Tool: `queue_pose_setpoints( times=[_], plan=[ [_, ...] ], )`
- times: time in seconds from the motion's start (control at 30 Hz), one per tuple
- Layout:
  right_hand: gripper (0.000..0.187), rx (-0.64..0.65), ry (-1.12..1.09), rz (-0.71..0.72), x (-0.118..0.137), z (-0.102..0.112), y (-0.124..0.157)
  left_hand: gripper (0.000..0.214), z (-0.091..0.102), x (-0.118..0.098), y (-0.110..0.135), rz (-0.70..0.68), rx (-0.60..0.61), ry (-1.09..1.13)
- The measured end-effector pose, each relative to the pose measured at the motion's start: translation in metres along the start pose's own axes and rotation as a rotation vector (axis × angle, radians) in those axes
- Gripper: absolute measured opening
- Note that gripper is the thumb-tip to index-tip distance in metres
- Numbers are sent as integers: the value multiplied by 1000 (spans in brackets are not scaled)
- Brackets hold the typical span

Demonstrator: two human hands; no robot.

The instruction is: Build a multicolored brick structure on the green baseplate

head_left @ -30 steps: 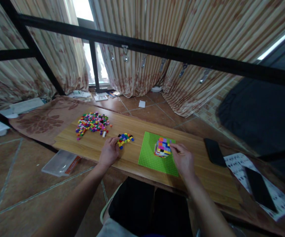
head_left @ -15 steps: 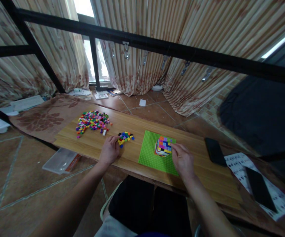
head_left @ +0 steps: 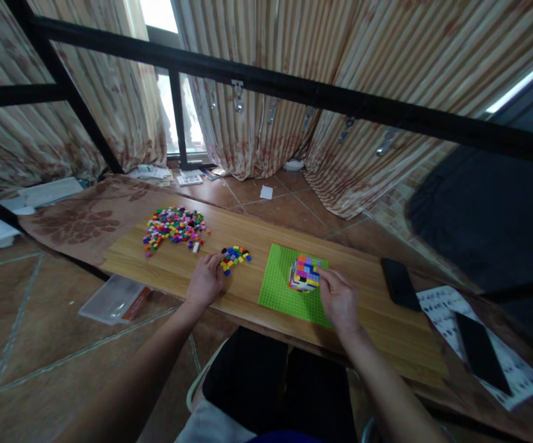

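Observation:
A block of many-coloured small bricks (head_left: 305,273) stands on a green baseplate (head_left: 280,292) on a wooden board (head_left: 386,320). My right hand (head_left: 338,299) rests beside the block, its fingers curled, fingertips touching the block's right side. My left hand (head_left: 205,280) lies on the board with fingers bent, its fingertips at a small heap of loose bricks (head_left: 234,256). A bigger heap of coloured bricks (head_left: 173,226) lies further left.
Two black phones (head_left: 399,282) (head_left: 479,351) lie to the right, one on a printed sheet (head_left: 442,307). A clear plastic box (head_left: 113,299) sits on the tiled floor under the board's left end. A black metal bar (head_left: 294,92) crosses overhead before striped curtains.
Both hands stay almost where they were. My right hand's fingertips have edged a little closer against the block's side. The view shifted slightly.

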State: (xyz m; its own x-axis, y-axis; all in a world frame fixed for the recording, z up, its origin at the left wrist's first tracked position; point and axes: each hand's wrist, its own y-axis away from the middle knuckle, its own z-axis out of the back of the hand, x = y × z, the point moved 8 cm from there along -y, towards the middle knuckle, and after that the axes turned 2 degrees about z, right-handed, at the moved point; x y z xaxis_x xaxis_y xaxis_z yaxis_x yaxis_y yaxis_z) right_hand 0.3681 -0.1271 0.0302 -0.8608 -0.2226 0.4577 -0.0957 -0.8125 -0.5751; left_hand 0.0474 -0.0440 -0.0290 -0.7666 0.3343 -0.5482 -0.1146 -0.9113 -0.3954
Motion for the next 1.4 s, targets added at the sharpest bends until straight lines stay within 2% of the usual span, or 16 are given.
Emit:
queue_pose_setpoints(
  times=[0.2,0.27,0.4,0.47,0.53,0.63,0.77,0.93,1.17,1.4],
  plan=[
    [31,11,-115,-62,-3,2,1,37,0,0,0,-16,-3,-3],
    [31,-40,-126,-85,-2,8,3,37,1,0,-1,-12,-8,4],
    [30,-221,-134,-161,10,26,19,36,2,-1,-1,-4,-9,8],
    [26,-213,-169,-153,28,23,31,35,3,-2,-1,-3,-11,7],
    [21,-133,-237,-95,55,11,42,35,3,-1,-1,-2,-12,9],
    [24,34,-336,3,96,-19,59,34,2,0,-1,0,-12,14],
    [27,168,-415,0,123,-56,68,33,2,0,-1,-4,-13,23],
    [24,265,-391,-80,119,-87,57,34,3,-2,1,-5,-13,21],
    [26,275,-308,-66,113,-116,24,35,3,-4,2,-11,-18,11],
    [29,280,-100,-103,104,-142,-14,36,1,-4,2,-20,-11,9]
  ],
)
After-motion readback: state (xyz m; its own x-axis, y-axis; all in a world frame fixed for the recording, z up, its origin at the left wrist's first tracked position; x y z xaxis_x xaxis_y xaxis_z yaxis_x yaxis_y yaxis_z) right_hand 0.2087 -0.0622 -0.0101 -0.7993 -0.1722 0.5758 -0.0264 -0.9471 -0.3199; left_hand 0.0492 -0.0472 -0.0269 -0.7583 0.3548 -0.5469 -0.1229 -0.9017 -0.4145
